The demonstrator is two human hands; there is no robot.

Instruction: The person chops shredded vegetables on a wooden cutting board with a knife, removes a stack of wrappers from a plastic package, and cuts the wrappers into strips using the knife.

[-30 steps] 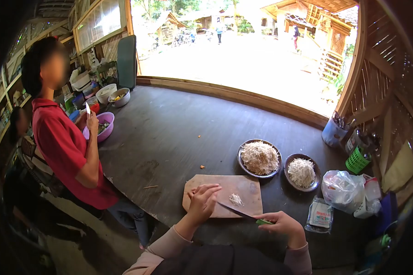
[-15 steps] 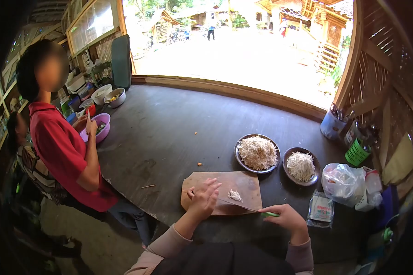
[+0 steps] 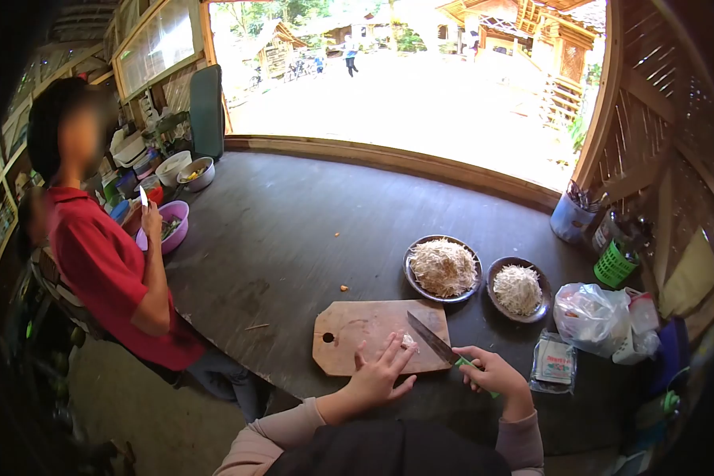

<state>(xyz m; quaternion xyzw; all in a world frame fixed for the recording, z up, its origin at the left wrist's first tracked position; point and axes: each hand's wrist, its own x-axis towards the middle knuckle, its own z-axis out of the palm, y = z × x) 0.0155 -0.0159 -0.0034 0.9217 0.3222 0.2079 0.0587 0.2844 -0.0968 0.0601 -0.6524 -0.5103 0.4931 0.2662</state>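
My right hand (image 3: 497, 374) is closed round the green handle of a kitchen knife (image 3: 431, 337). Its blade points up and left over the right part of a wooden cutting board (image 3: 357, 317), which has a round hole at its left end. Flat on the board lies my left hand (image 3: 381, 371), fingers spread, the tips at a small heap of pale cut strands (image 3: 408, 341). That heap is partly hidden by the fingers. Just behind the board stands a brown dish (image 3: 411, 287) piled with pale thin shreds (image 3: 444, 266), and right of it a smaller dish (image 3: 496, 304) holds whiter shreds (image 3: 518, 289).
To the right are a plastic bag (image 3: 591, 317), a small packet (image 3: 554, 363), a green basket (image 3: 615, 264) and a utensil container (image 3: 573, 216). A co-worker in a red shirt (image 3: 107, 246) stands at left, holding a knife (image 3: 143, 196) by a purple bowl (image 3: 181, 226).
My left hand has left the knife's tip and come down, spread, at the small heap. The blade has swung up, away from pointing left. The co-worker's knife is now raised upright.
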